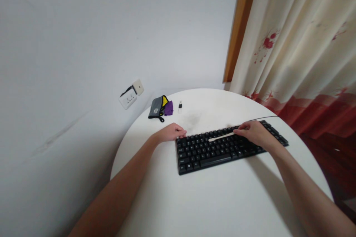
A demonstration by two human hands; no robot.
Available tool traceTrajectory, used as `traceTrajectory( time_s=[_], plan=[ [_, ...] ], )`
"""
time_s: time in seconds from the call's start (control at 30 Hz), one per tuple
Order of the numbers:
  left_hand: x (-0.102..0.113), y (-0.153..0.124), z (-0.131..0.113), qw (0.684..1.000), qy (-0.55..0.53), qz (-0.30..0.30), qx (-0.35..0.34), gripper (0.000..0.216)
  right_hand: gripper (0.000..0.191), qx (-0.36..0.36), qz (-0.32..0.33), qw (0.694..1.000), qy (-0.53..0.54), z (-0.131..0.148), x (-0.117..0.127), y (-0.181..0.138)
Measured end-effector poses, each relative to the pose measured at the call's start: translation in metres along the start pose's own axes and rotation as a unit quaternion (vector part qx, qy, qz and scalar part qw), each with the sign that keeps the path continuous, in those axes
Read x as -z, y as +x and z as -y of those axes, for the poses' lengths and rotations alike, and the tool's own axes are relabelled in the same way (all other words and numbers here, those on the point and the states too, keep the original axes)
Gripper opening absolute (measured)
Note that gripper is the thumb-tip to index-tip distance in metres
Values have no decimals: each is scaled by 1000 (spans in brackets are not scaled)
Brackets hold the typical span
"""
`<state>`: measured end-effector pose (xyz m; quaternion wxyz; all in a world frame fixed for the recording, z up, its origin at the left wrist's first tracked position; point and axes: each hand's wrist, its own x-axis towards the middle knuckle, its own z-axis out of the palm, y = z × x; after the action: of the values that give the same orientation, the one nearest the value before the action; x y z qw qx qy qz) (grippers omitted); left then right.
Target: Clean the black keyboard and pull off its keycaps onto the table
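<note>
A black keyboard [214, 161] lies at a slant on the white round table [211, 207]. My right hand [253, 132] is closed around the end of a slim, pale toothbrush [222, 137] over the right half of the keys. The brush's head points left and rests on or just above the upper middle keys; contact cannot be made out. At the keyboard's far left corner, my left hand [172, 132] has its fingers curled, with thumb and fingertips against the corner. Part of the keyboard's right side is hidden under my right hand.
Near the table's far left edge lie a grey-and-yellow cloth [156, 107], a purple cloth piece [168, 108] and a small black item with thin prongs [180, 106]. A cable [263, 117] runs off behind the keyboard. The wall carries a socket [128, 99]; a curtain [306, 63] hangs right.
</note>
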<state>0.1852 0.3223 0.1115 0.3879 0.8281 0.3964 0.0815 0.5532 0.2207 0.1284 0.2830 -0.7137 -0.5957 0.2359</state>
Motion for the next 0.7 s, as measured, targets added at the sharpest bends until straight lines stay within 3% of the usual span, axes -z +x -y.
traceTrajectory(
  time_s=[0.27,0.5,0.7],
  plan=[
    [0,0,1,1000,-1,0,0,52,29,33,-20,997,63,3,-2,0],
    [-1,1,3,1000,-2,0,3,52,31,-1,-36,989,144,17,0,-5],
    [0,0,3,1000,0,-2,-1,53,35,-9,5,953,301,31,-4,-12]
  ],
)
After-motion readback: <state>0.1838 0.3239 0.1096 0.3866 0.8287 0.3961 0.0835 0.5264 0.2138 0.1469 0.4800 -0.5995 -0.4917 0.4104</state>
